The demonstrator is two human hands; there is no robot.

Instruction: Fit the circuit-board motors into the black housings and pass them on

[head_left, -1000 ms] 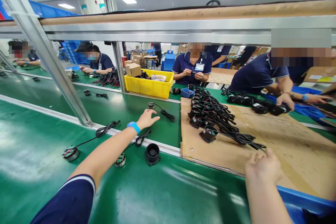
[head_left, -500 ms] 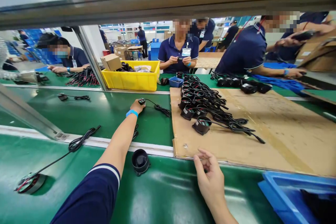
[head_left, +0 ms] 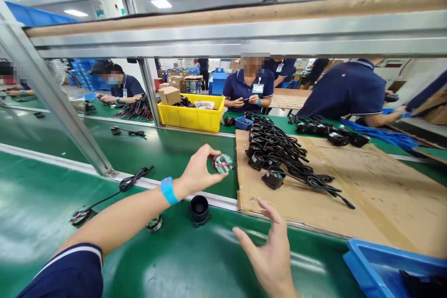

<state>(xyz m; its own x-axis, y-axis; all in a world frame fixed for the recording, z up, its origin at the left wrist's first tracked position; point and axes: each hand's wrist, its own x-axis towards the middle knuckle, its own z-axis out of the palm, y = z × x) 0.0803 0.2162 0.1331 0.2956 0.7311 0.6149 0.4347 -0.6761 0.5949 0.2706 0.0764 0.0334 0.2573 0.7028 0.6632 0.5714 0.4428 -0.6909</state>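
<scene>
My left hand [head_left: 202, 167] grips a round circuit-board unit [head_left: 224, 163] by its rim, its green face with red wires towards me, raised above the green belt. My right hand [head_left: 268, 249] is open and holds nothing, thumb and fingers spread, low in front of the cardboard sheet. Between and below the hands an empty black round housing [head_left: 199, 210] stands on the green bench. Another round unit [head_left: 154, 223] lies partly hidden by my left forearm. Farther left is a wired unit [head_left: 81, 216] with a coiled black cable [head_left: 131, 182].
Rows of black housings with cables [head_left: 274, 177] lie on the cardboard sheet [head_left: 349, 167]. A blue bin [head_left: 366, 265] stands at lower right. Beyond the belt are a yellow crate [head_left: 190, 116] and a co-worker [head_left: 248, 88]. A metal beam [head_left: 223, 46] crosses overhead.
My left hand has come back from the belt, lifting the round unit towards me. My right hand has spread its fingers. The view has tilted upward and turned left.
</scene>
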